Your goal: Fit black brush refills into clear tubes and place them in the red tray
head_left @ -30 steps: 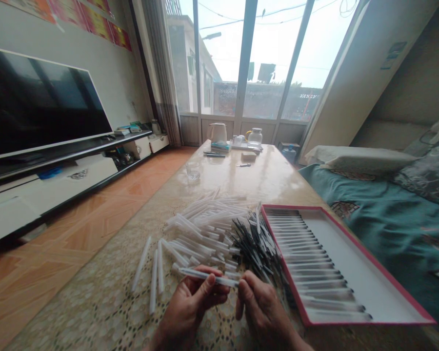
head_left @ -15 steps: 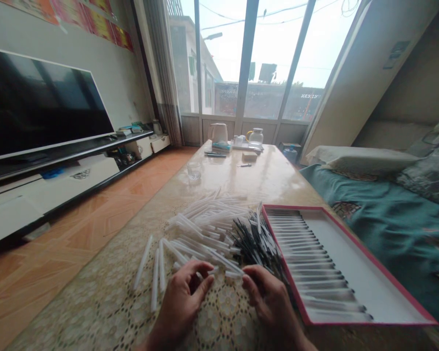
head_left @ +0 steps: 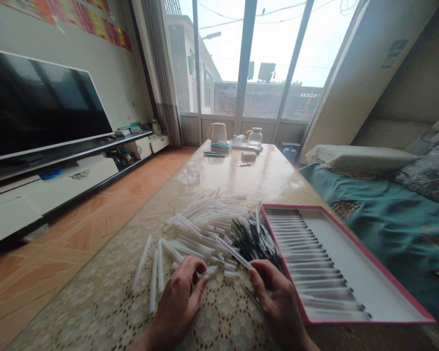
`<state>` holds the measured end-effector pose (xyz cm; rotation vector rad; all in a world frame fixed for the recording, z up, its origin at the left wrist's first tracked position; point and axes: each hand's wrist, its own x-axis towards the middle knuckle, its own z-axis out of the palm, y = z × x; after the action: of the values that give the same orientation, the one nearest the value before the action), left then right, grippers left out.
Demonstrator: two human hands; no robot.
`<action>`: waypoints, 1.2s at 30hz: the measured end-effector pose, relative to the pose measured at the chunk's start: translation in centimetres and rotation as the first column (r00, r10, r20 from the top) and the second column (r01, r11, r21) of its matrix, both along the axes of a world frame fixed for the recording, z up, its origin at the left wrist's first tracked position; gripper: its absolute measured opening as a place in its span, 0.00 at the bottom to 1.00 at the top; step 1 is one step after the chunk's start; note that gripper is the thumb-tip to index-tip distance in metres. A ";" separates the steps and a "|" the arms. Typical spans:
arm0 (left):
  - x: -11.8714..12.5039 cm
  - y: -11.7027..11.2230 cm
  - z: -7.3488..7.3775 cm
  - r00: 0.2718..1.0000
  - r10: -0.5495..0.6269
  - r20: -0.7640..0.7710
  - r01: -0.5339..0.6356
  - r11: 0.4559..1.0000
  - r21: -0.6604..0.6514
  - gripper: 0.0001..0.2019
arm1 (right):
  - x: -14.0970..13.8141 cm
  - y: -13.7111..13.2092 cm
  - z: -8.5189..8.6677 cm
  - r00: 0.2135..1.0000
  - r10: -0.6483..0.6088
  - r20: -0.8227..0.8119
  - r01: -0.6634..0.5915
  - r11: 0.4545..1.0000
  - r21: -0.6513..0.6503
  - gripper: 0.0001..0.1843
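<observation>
My right hand point(head_left: 276, 295) is closed, its thumb and forefinger pinching one end of a long translucent white tube point(head_left: 231, 249) that slants up and left over the pile. Under that hand pokes a thin dark stick point(head_left: 250, 294); whether it is gripped or lying there I cannot tell. Curled fingers of my left hand point(head_left: 181, 297) have a short white tube point(head_left: 210, 270) at their tips, partly covered. Beyond both hands spreads a heap of white tubes point(head_left: 205, 219). A bundle of thin black sticks point(head_left: 250, 239) lies right of it.
A pink-rimmed shallow box point(head_left: 378, 263) on the right holds a row of dark-tipped tubes. Several loose tubes point(head_left: 153, 280) lie left of my left hand. Farther back on the table point(head_left: 278, 178) stand a clear glass point(head_left: 193, 171), a small box point(head_left: 249, 156) and a glass jug point(head_left: 256, 136).
My right hand has shifted slightly right and up with the long white tube. My left hand has drawn a little left with the short piece, widening the gap between the hands.
</observation>
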<state>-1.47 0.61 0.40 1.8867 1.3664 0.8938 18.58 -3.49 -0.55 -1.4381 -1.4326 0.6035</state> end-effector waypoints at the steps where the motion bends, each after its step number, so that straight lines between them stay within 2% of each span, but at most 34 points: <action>1: 0.0 0.1 0.1 0.994 0.031 0.105 -0.027 0.999 -0.039 0.04 | -0.1 0.0 0.0 1.000 -0.009 0.003 0.009 1.000 0.020 0.12; 3: 0.1 0.4 0.3 0.938 0.100 0.331 -0.048 0.986 -0.161 0.06 | -0.1 -0.1 0.0 0.999 -0.021 0.029 0.020 0.999 0.045 0.12; 6: 0.1 0.7 0.3 0.770 0.220 0.599 0.006 0.936 -0.352 0.15 | 0.1 -0.3 -0.2 0.994 -0.062 0.090 0.056 0.996 0.069 0.11; 8: 0.2 0.8 0.2 0.662 0.284 0.694 0.080 0.893 -0.443 0.21 | 0.3 -0.5 -0.3 0.989 -0.084 0.118 0.075 0.994 0.080 0.10; 11: 0.3 0.8 0.0 0.570 0.372 0.733 0.139 0.835 -0.532 0.18 | 0.4 -0.7 -0.2 0.987 -0.067 0.144 0.055 0.995 0.085 0.09; 15: 0.3 0.7 -0.2 0.561 0.438 0.702 0.108 0.802 -0.587 0.12 | 0.3 -1.0 0.0 0.982 -0.020 0.186 0.002 0.995 0.097 0.08; 20: 0.4 0.7 -0.4 0.519 0.467 0.716 0.074 0.810 -0.582 0.12 | -0.1 -1.0 0.1 0.975 0.003 0.223 -0.040 0.986 0.163 0.05; 23: 0.5 0.5 -0.5 0.493 0.458 0.740 0.092 0.818 -0.568 0.12 | -0.4 -1.0 0.2 0.977 0.007 0.215 -0.046 0.983 0.175 0.05; 26: 0.6 0.2 -0.6 0.489 0.473 0.734 0.111 0.800 -0.589 0.12 | -0.7 -1.0 0.3 0.981 -0.008 0.194 -0.026 0.984 0.175 0.06; 29: 0.8 0.0 -0.5 0.503 0.475 0.722 0.118 0.790 -0.602 0.12 | -0.7 -0.9 0.3 0.981 -0.015 0.191 -0.020 0.984 0.178 0.06; 32: 1.0 -0.1 -0.4 0.522 0.435 0.733 0.134 0.807 -0.575 0.11 | -0.4 -0.7 0.2 0.970 0.027 0.240 -0.065 0.986 0.154 0.07; 34: 1.0 -0.1 -0.3 0.545 0.400 0.737 0.145 0.821 -0.552 0.12 | 0.1 -0.6 0.2 0.941 0.083 0.327 -0.127 0.985 0.114 0.08; 36: 1.1 -0.1 -0.3 0.589 0.361 0.723 0.157 0.826 -0.541 0.12 | 0.6 -0.4 0.3 0.877 0.150 0.456 -0.200 0.978 0.064 0.08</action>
<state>-0.35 0.52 0.11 0.7367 0.9771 1.0701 19.19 -3.87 -0.24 -1.4255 -1.9462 0.3001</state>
